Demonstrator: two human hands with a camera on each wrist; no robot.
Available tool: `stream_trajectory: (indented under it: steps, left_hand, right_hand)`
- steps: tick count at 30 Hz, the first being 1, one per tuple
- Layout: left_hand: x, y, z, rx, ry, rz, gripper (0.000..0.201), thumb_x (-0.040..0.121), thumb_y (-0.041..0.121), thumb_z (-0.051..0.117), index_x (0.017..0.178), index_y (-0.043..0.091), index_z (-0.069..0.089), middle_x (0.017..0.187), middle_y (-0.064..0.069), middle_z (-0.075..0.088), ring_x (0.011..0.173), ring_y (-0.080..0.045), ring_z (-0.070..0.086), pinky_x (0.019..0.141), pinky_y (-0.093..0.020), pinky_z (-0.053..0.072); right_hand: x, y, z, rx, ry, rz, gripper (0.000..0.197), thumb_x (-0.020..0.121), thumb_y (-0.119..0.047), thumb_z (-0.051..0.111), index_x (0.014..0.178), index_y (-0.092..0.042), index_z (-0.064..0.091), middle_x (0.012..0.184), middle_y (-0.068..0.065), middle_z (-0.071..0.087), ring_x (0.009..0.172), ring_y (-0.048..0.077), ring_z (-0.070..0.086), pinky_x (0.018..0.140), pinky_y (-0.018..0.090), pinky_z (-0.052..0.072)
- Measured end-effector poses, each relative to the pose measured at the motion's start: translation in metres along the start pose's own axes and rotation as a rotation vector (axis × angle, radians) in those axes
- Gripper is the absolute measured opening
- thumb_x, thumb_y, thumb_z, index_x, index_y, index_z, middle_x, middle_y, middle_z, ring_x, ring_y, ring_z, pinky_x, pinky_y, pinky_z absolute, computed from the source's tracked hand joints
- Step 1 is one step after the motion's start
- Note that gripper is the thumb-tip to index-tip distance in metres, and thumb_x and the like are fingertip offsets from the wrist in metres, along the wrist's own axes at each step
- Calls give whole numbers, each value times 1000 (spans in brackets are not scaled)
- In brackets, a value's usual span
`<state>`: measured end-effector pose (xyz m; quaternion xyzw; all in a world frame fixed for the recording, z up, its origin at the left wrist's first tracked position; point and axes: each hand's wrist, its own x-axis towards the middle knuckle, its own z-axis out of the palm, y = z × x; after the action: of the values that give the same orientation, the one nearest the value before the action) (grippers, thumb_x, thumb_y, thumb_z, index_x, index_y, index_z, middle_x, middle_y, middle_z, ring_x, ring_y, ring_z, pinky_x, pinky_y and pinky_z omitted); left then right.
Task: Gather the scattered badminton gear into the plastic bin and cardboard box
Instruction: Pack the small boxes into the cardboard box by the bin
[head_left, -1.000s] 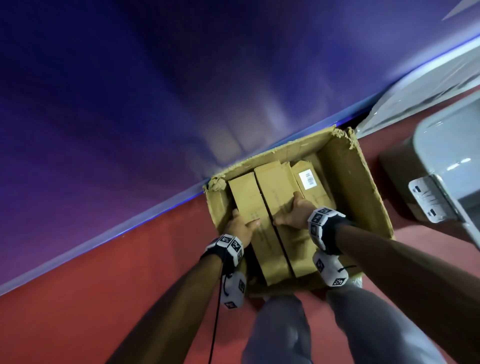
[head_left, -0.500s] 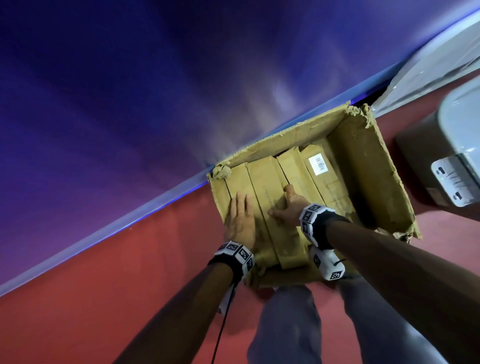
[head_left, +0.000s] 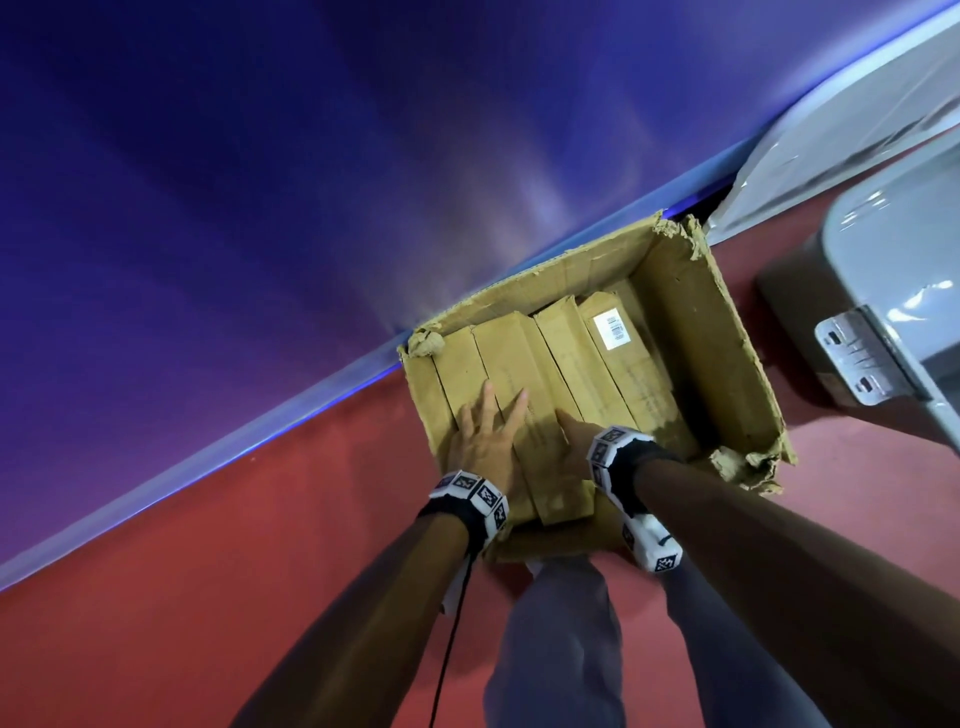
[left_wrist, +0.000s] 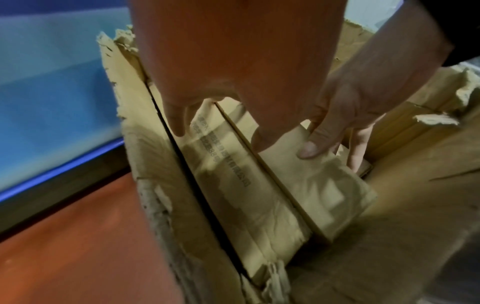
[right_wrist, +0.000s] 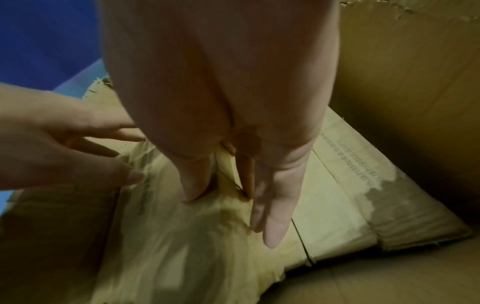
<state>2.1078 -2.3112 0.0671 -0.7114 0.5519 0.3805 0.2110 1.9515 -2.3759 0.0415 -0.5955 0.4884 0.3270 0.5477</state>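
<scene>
My left hand (head_left: 480, 441) flat, fingers straight, pressing long cartons (head_left: 524, 395) inside cardboard box (head_left: 722, 353). My right hand (head_left: 574, 434) extended, steadying the same row. Four cartons packed; plastic bin (head_left: 904, 291) beside, contents unseen.

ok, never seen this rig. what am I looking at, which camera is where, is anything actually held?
No robot here: a person works with two bare hands, wearing one camera on the head and one on each wrist. The wide shot is the head camera looking down; the two close shots look along each hand at its fingers.

On the red floor sits a torn cardboard box with several long flat cartons packed side by side in it; one bears a white barcode label. A grey plastic bin stands to its right.

The left hand lies flat on the cartons, fingers straight. The right hand also touches them with straight fingers. Nothing is gripped or lifted.
</scene>
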Motion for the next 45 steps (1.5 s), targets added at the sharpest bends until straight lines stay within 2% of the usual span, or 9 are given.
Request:
stream_trajectory:
  steps: [6,12,17,23,26,29,32,35,45]
  left_hand:
    - [-4,-9,11,44,58,14,117,85,-13,48,154,56,-15,167,13,-26,157,-33,-2,125,-43,18]
    - [-2,-6,-7,118,-95,-4,122,75,-19,42,157,53,-14,169,9,-25,157,-32,-3,126,-51,18]
    - [-7,2,-27,131,-175,-17,116,81,-9,52,158,50,-12,170,6,-23,157,-29,3,125,-50,21]
    - [-35,29,-45,-237,-1,20,76,101,23,52,162,41,12,171,7,14,156,-24,19,124,-50,25]
    - [-58,52,-87,-532,175,109,55,100,38,54,153,40,38,151,8,52,137,-13,50,114,-43,44]
    - [-95,83,-151,-760,377,219,39,98,36,57,137,36,56,127,18,65,114,2,60,96,-32,53]
    - [-150,117,-231,-827,627,359,32,96,36,58,126,27,65,117,15,70,109,-1,65,83,-24,53]
    - [-217,143,-309,-830,833,513,30,97,31,61,125,19,67,118,6,70,109,-9,67,83,-35,57]
    - [-473,157,-496,-766,1061,637,29,98,27,66,123,14,66,108,5,73,99,-14,70,72,-42,59]
  right_hand:
    - [17,12,7,42,16,-96,93,100,-23,58,163,-32,-9,132,20,63,115,36,64,99,48,53]
    - [20,14,3,-32,-15,-70,96,98,-40,60,160,-37,-14,147,15,55,125,35,60,101,45,51]
    - [5,14,-17,17,122,-61,92,96,-37,65,162,-37,1,134,16,62,114,34,65,96,46,55]
    - [-41,12,-50,254,304,-85,71,100,-30,61,160,-33,23,143,13,58,126,32,59,100,40,50]
    - [-92,2,-72,431,490,-200,65,99,-31,62,157,-34,31,127,9,67,117,29,64,101,36,49]
    - [-160,-13,-107,578,708,-373,58,97,-30,65,151,-31,42,115,6,70,105,23,68,97,38,53]
    - [-245,-35,-148,625,882,-550,56,96,-27,67,147,-29,46,110,4,71,98,17,70,92,36,56]
    - [-333,-62,-184,606,941,-643,53,96,-33,67,144,-35,46,117,1,68,105,11,68,90,34,57]
    - [-613,-171,-231,525,1091,-802,30,96,-40,67,120,-22,67,110,-7,71,102,7,68,90,32,57]
